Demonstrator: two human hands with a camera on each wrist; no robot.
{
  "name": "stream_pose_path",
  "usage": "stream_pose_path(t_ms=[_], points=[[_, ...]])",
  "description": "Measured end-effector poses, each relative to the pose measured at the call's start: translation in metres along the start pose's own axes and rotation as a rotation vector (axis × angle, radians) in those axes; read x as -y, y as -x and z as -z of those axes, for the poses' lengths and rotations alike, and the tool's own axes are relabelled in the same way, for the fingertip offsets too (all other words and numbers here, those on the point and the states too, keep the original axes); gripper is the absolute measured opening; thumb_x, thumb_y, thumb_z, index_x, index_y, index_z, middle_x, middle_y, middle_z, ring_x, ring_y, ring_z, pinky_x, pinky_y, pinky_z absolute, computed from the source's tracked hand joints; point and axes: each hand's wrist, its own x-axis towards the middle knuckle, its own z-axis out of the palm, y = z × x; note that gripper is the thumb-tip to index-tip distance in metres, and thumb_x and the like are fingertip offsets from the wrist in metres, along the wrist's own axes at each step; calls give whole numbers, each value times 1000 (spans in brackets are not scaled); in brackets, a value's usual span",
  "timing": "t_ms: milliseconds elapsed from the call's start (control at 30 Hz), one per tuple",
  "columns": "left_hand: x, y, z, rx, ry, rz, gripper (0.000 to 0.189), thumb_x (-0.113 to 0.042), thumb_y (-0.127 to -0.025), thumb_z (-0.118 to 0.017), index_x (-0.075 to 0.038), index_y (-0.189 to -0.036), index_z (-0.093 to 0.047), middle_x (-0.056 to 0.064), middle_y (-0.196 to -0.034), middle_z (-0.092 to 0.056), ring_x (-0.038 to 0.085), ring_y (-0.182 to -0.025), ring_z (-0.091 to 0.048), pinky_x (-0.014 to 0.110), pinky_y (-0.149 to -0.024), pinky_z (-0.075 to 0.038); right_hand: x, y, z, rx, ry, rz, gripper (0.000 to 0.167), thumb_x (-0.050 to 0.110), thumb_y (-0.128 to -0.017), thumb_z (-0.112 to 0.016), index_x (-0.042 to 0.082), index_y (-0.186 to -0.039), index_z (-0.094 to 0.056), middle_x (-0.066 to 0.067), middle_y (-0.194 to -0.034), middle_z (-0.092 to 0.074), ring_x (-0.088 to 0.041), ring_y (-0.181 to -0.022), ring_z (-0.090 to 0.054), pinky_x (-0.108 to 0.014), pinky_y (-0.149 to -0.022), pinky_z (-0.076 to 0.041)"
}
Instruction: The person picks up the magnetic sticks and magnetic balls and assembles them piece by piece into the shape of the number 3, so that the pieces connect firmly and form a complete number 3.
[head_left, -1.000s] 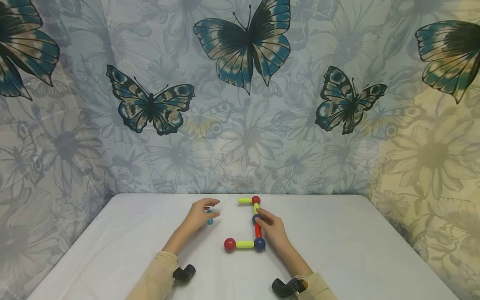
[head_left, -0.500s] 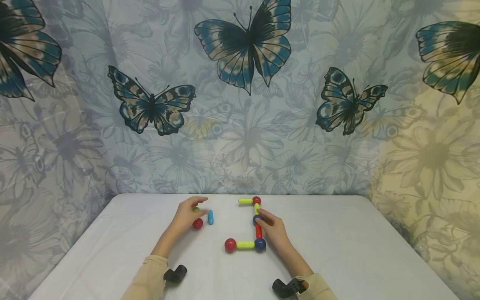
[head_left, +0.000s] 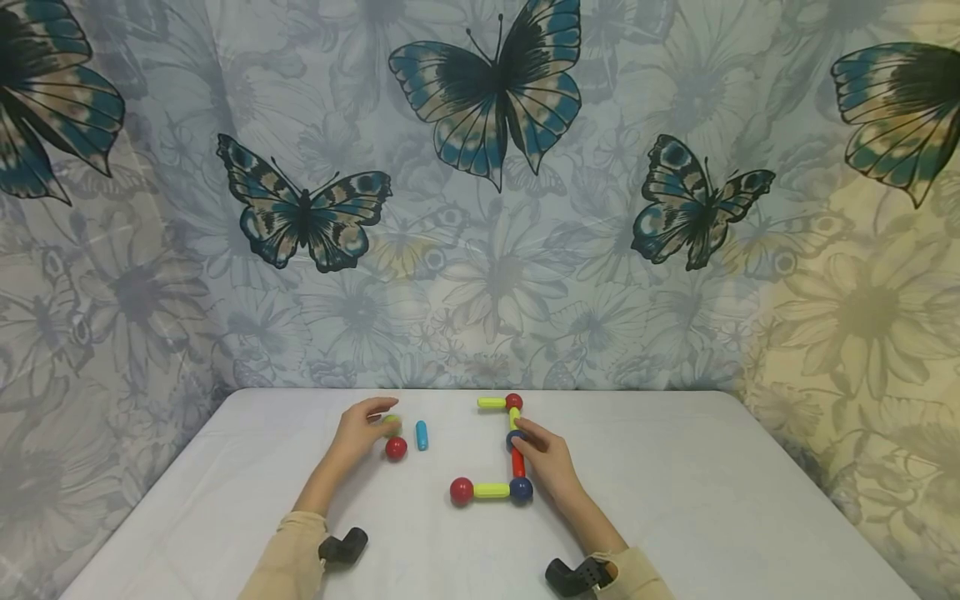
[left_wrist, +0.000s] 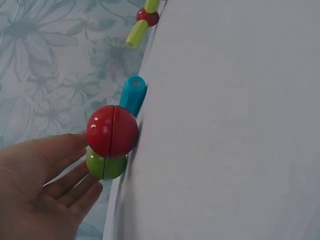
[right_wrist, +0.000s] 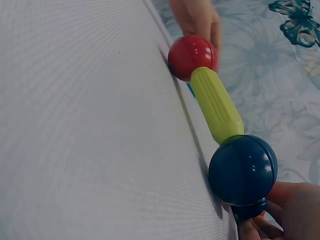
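Note:
Beside a green ball (head_left: 392,425) is my left hand (head_left: 356,433), its fingers loosely bent and spread. A red ball (left_wrist: 112,131) sits just in front of the green one, and a blue rod (head_left: 422,435) lies to their right. With thumb and fingers, my right hand (head_left: 551,462) pinches the middle dark blue ball (head_left: 513,440) of a joined ball-and-rod figure. From there a red rod (head_left: 518,462) runs to the front dark blue ball (right_wrist: 243,170). A yellow-green rod (right_wrist: 216,102) links that one to a red ball (right_wrist: 192,57).
At the figure's far end, another red ball (head_left: 513,402) joins a yellow-green rod (head_left: 491,403) pointing left. Everything lies on a white-covered table (head_left: 675,492). Behind it hangs a butterfly-patterned cloth (head_left: 487,317). Black camera mounts (head_left: 345,547) are on both wrists.
My left hand has drawn back to the left, away from the blue rod, bringing the green and red balls into view. The right hand keeps its place on the figure.

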Motion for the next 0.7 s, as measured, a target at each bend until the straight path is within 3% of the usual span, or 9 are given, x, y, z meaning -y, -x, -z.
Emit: stream_pose_path(t_ms=[233,500,700], points=[[6,3,1,18,49,48,42,-5,-84,-73,0,-124,-63,23,-127,-64,39,-118,-61,45,-99,-51,0,1,1,-2,-3,-2,39,15,-92,-66,8,-130,-62,-13,-140,-58,-31,-132,-53,-42,-109,-43],[10,3,1,22,19,94,39,-13,-85,-74,-4,-122,-65,18,-123,-67,36,-118,-62,47,-98,-52,1,2,1,-3,-1,-5,39,14,-92,-66,8,-130,-62,-13,-140,-58,-31,-131,-54,-42,-109,-43],[11,3,2,18,20,94,37,-16,-86,-74,-5,-120,-66,17,-121,-68,34,-118,-62,47,-99,-51,2,2,1,0,-9,-2,39,15,-92,-66,8,-130,-62,-13,-139,-58,-31,-131,-54,-43,-109,-43]])
